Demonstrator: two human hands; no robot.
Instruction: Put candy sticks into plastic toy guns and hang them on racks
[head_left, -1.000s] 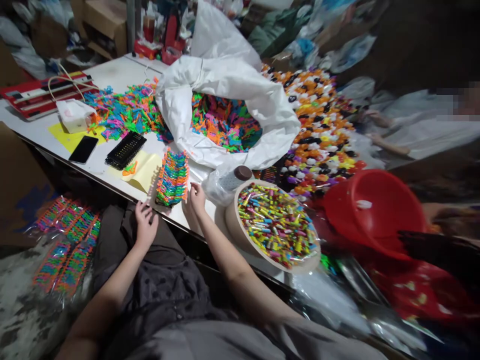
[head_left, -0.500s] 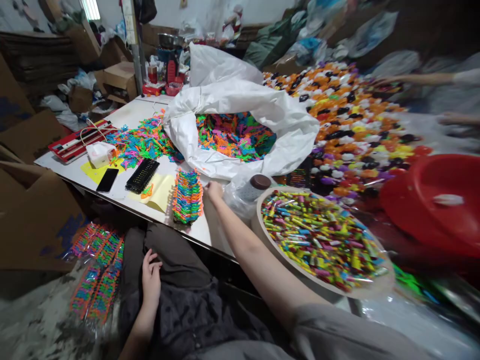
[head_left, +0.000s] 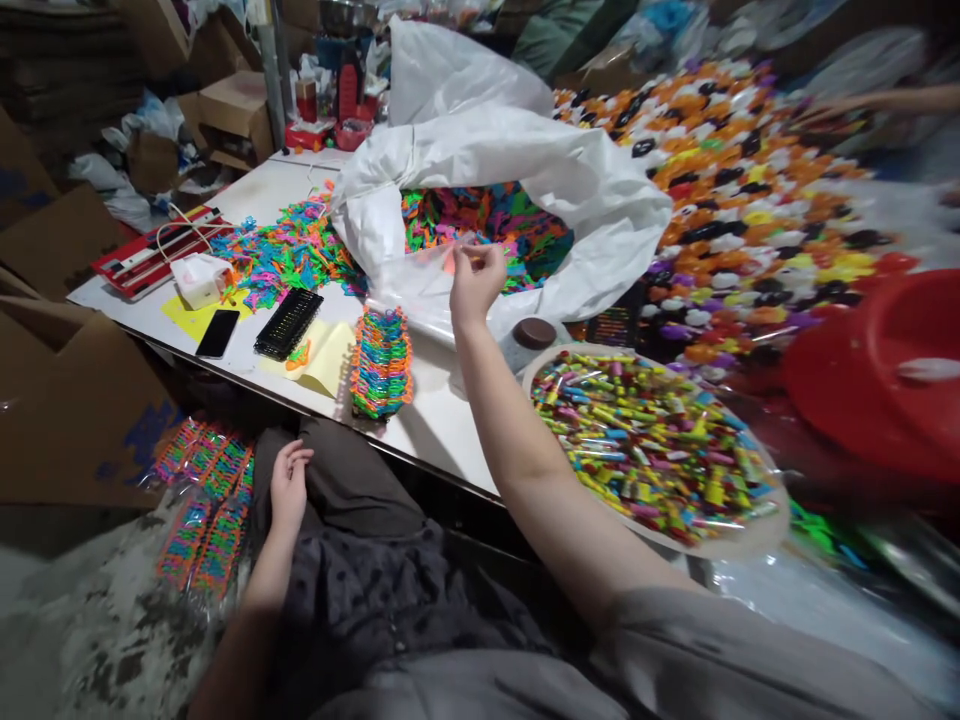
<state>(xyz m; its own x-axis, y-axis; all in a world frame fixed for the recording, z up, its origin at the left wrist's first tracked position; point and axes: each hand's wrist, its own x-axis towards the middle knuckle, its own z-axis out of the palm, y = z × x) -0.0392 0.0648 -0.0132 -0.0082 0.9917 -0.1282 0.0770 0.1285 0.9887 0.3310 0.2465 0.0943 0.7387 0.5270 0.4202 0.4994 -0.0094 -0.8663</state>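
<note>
My right hand (head_left: 478, 285) is raised over the front rim of the white sack (head_left: 615, 220). Its fingers are pinched on a clear plastic bag (head_left: 420, 290), which spreads out to the left. Inside the sack lie many small colourful plastic pieces (head_left: 536, 235). Below the bag, a block of colourful pieces in neat rows (head_left: 382, 365) stands near the table's front edge. On my thigh rests my left hand (head_left: 289, 485), its fingers loosely stretched and nothing in them.
A tub of small wrapped tubes (head_left: 660, 450) and a brown-lidded jar (head_left: 532, 335) stand right of my arm. Leftward lie a black rack (head_left: 289, 323), a phone (head_left: 218, 333) and a red sealer (head_left: 154, 250). Packed bags (head_left: 202, 520) lie lower left. Another person's arm (head_left: 885, 100) reaches in.
My right hand has risen from the tabletop beside the rowed block to above the sack's rim, lifting the clear bag. My left hand stays on my thigh. The view has tipped down.
</note>
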